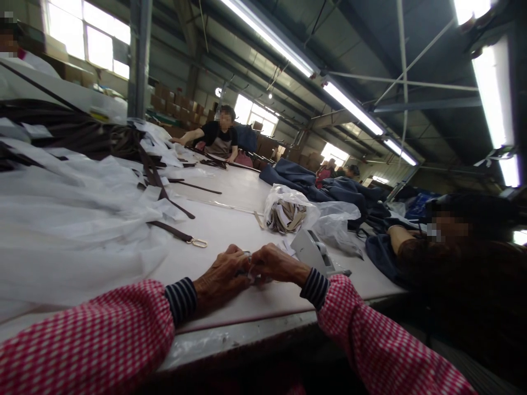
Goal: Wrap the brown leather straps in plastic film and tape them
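Observation:
My left hand (220, 277) and my right hand (275, 264) rest together on the white table (230, 219) near its front edge. Both have their fingers curled and pinched round a small thing between them, perhaps a metal ring or a clear wrapper; I cannot make it out. Red-and-white checked sleeves with striped cuffs cover both forearms. A grey tape dispenser (315, 251) sits just right of my right hand. A brown strap with a metal clasp (198, 242) lies a little beyond my left hand.
Clear plastic bags (61, 219) pile up on the left with more brown straps. A plastic bag of tan pieces (288, 213) stands mid-table. Dark blue cloth (329, 189) lies farther right. One person sits close on my right (465, 263), another works at the far end (220, 137).

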`<state>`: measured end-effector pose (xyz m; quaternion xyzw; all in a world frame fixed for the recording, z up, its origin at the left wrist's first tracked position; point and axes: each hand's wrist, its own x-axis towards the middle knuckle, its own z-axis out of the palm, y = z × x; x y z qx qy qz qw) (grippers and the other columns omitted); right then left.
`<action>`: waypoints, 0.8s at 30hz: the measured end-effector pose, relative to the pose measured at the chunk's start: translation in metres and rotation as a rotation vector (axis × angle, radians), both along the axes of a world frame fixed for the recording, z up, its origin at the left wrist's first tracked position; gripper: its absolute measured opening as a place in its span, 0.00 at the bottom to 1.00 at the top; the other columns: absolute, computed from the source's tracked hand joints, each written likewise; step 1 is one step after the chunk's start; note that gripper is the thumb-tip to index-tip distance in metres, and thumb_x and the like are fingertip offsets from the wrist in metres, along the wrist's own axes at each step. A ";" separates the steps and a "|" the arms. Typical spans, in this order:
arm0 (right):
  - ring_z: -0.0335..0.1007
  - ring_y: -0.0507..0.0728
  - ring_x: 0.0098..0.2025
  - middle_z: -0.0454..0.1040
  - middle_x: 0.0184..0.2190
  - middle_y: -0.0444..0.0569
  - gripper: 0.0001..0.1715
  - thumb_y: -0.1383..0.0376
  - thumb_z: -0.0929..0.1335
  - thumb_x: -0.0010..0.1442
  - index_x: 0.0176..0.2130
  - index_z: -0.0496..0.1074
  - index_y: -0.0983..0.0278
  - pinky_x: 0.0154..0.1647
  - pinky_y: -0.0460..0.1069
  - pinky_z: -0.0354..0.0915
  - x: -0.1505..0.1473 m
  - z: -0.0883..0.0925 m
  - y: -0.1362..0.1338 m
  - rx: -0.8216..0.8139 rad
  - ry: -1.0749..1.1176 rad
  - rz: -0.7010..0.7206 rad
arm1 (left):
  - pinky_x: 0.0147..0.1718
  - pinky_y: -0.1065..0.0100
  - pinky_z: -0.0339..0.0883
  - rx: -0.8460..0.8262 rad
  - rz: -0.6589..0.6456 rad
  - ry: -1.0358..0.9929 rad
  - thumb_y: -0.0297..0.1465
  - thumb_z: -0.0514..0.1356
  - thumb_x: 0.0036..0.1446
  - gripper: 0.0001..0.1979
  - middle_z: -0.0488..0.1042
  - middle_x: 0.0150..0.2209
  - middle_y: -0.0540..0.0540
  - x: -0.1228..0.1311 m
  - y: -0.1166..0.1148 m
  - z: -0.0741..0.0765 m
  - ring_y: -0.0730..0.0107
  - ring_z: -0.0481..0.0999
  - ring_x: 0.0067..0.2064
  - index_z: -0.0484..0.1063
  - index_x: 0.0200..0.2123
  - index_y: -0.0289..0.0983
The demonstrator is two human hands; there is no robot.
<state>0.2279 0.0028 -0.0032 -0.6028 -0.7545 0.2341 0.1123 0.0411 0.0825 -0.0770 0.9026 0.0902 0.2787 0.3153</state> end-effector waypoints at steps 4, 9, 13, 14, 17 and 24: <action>0.74 0.54 0.29 0.80 0.26 0.48 0.08 0.74 0.71 0.57 0.32 0.82 0.64 0.31 0.46 0.58 -0.004 -0.003 -0.005 0.173 -0.194 0.036 | 0.49 0.57 0.61 0.138 -0.018 0.033 0.35 0.63 0.63 0.06 0.74 0.45 0.43 -0.003 0.002 0.003 0.52 0.64 0.50 0.79 0.40 0.42; 0.74 0.55 0.33 0.81 0.36 0.52 0.05 0.72 0.70 0.62 0.38 0.78 0.64 0.33 0.48 0.58 -0.009 -0.014 -0.018 0.305 -0.351 0.104 | 0.48 0.58 0.61 0.160 -0.040 0.052 0.33 0.61 0.65 0.05 0.75 0.46 0.48 -0.006 -0.002 0.008 0.56 0.64 0.50 0.78 0.40 0.45; 0.74 0.56 0.36 0.79 0.43 0.54 0.07 0.72 0.66 0.66 0.42 0.73 0.65 0.34 0.48 0.59 -0.012 -0.033 -0.028 0.405 -0.407 0.098 | 0.47 0.57 0.62 0.220 -0.006 0.062 0.32 0.58 0.67 0.06 0.74 0.46 0.47 -0.003 -0.006 0.006 0.56 0.65 0.49 0.75 0.41 0.43; 0.74 0.56 0.37 0.78 0.43 0.54 0.07 0.73 0.64 0.67 0.41 0.73 0.65 0.34 0.48 0.60 -0.013 -0.038 -0.030 0.430 -0.411 0.083 | 0.46 0.57 0.63 0.233 -0.003 0.066 0.32 0.58 0.67 0.06 0.74 0.45 0.46 -0.003 -0.006 0.005 0.56 0.65 0.49 0.75 0.40 0.42; 0.74 0.56 0.38 0.77 0.41 0.53 0.09 0.74 0.63 0.67 0.37 0.71 0.65 0.36 0.48 0.62 -0.017 -0.051 -0.037 0.497 -0.405 0.017 | 0.48 0.58 0.63 0.196 -0.020 0.046 0.34 0.57 0.66 0.07 0.74 0.43 0.45 -0.001 -0.004 0.003 0.56 0.65 0.47 0.73 0.36 0.41; 0.70 0.59 0.47 0.71 0.46 0.52 0.22 0.76 0.66 0.59 0.52 0.70 0.62 0.46 0.51 0.69 -0.026 -0.060 -0.049 0.624 -0.178 -0.144 | 0.44 0.58 0.60 -0.099 0.098 -0.009 0.38 0.60 0.58 0.12 0.70 0.33 0.46 0.005 0.010 0.004 0.57 0.65 0.43 0.69 0.25 0.39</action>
